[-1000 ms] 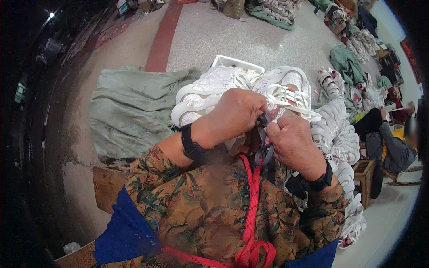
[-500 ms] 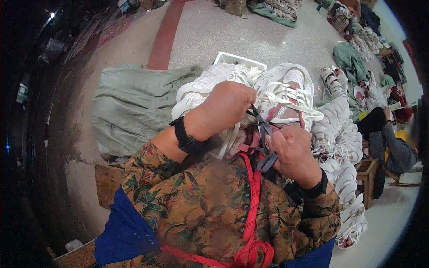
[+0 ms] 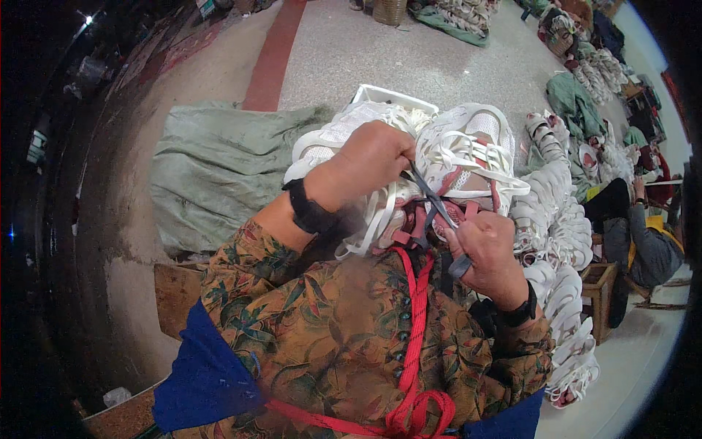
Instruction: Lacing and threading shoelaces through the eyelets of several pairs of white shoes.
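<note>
A dark grey strip of cloth [image 3: 433,196] runs tilted between my two hands, above the pink heel ends of white sneakers. My left hand [image 3: 371,157], closed, pinches its upper end. Lower on the right, my right hand [image 3: 486,252] is closed round the other part, and a loop of the strip shows below the thumb. A white sneaker [image 3: 477,135] with loose white laces lies toe away just beyond the hands. Another white sneaker [image 3: 316,150] is partly hidden behind my left hand and wrist. Where the strip passes among the shoes is hidden.
A white crate [image 3: 395,94] sits behind the sneakers. On the left lies a grey-green sack [image 3: 219,175] beside a wooden board [image 3: 175,296]. Rows of white shoes [image 3: 559,212] are stacked on the right, near a wooden stool [image 3: 598,296] and a seated person [image 3: 647,245].
The loops of the grey strip have come out, and it now stretches straighter between my hands. My right hand has moved slightly down and right; my left hand has shifted slightly up and left.
</note>
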Tool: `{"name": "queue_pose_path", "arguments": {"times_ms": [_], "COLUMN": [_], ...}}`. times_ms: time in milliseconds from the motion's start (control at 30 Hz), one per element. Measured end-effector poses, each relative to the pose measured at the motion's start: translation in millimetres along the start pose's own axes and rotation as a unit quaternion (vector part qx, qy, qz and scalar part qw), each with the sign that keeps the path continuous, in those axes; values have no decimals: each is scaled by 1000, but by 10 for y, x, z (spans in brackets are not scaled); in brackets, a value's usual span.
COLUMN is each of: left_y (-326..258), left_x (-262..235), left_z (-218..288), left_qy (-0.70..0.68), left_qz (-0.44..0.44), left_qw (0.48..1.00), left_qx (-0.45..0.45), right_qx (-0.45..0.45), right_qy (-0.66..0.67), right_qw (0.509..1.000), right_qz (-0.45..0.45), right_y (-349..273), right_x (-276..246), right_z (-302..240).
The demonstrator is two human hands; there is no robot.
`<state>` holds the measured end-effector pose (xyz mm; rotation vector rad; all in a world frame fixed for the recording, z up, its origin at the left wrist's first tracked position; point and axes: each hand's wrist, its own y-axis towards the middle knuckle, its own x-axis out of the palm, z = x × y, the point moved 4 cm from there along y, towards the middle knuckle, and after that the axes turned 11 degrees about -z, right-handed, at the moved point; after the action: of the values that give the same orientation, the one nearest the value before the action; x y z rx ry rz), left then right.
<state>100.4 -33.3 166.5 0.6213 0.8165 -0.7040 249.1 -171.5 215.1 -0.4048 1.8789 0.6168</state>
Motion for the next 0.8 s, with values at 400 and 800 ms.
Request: {"name": "queue_pose_path", "arguments": {"times_ms": [400, 800], "left_y": [-123, -152], "left_x": [-88, -14], "left_z": [-46, -44], "left_qy": [-54, -381], "left_qz": [53, 4], "left_qw": [997, 920], "left_qx": [-8, -93], "right_qx": [140, 25], "right_qy": [339, 228], "right_qw": [886, 963], "right_qz": [284, 141], "right_y": [-207, -107], "right_x": [-111, -134], "right_z": [207, 110]}}
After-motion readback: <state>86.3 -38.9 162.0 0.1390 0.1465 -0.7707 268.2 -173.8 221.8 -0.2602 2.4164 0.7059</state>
